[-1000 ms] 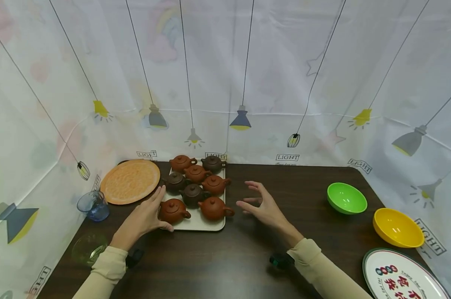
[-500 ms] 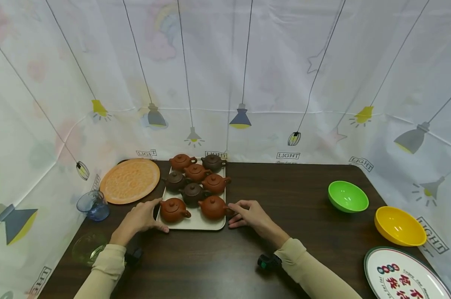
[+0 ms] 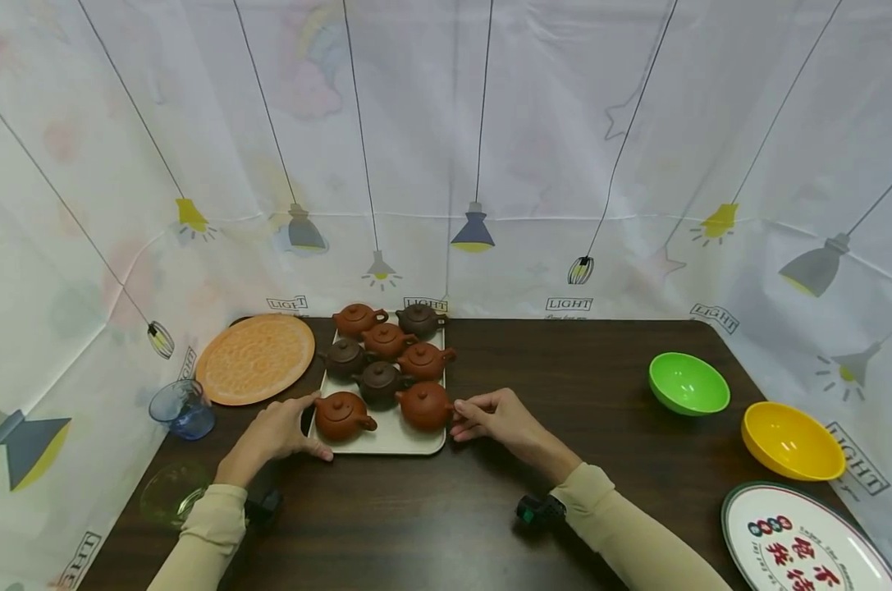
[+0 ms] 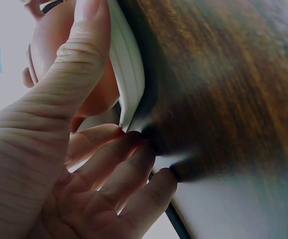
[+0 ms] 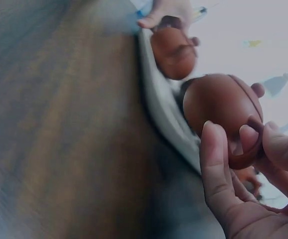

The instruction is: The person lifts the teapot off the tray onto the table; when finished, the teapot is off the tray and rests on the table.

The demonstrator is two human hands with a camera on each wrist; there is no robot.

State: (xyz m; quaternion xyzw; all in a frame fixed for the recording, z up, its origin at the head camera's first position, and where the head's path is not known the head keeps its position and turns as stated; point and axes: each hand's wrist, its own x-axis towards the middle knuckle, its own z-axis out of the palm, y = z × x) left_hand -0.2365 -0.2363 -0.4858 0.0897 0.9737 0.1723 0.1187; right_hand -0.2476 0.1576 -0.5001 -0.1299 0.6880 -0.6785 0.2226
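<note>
Several small clay teapots, reddish-brown and dark brown, stand on a pale rectangular tray [image 3: 397,443]. My right hand [image 3: 515,427] pinches the handle of the front-right reddish-brown teapot [image 3: 424,406] between thumb and fingers. In the right wrist view this teapot [image 5: 216,102] looks slightly tilted above the tray's edge. My left hand [image 3: 272,435] is spread around the tray's front-left corner, beside another reddish-brown teapot [image 3: 341,416]. Seen from the left wrist, its thumb passes in front of that teapot [image 4: 54,40], and a fingertip touches the tray's rim.
A round orange-tan plate [image 3: 255,359] lies left of the tray. A blue glass cup [image 3: 183,409] and a clear glass dish [image 3: 172,494] are at the left edge. Green [image 3: 689,384] and yellow [image 3: 793,441] bowls and a white printed plate [image 3: 807,538] stand at right.
From beside the tray, my right hand has moved left and taken hold of the front-right teapot's handle. That teapot has shifted slightly. My left hand has moved little, staying at the tray's corner.
</note>
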